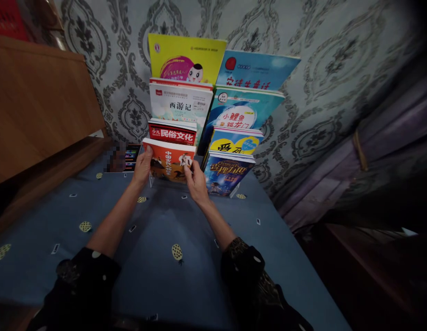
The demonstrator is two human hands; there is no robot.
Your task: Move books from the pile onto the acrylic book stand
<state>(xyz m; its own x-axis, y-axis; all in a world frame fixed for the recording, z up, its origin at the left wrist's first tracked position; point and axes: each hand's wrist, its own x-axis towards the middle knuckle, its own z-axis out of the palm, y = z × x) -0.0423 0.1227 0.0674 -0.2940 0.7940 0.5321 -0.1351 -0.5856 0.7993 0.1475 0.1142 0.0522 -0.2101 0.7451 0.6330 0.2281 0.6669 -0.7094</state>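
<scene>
An orange-red book [168,161] with Chinese lettering stands at the front of the left column of books, gripped at its two side edges. My left hand [143,165] is closed on its left edge, thumb on the cover. On the opposite edge, my right hand [196,181] pinches it the same way. Just behind rise a red book [172,133], a white book [181,103] and a tall yellow-green book [187,50]. To the right, a dark blue book [229,172] fronts a second column, with a yellow-and-blue book [236,140], a teal book [246,108] and a light blue book [258,66] behind.
The books stand on a blue cloth [158,257] printed with pineapples, against patterned wallpaper [324,92]. A wooden headboard-like panel [44,101] is on the left. A dark, colourful item [131,158] lies by the wall, and a purple curtain [337,170] hangs at right.
</scene>
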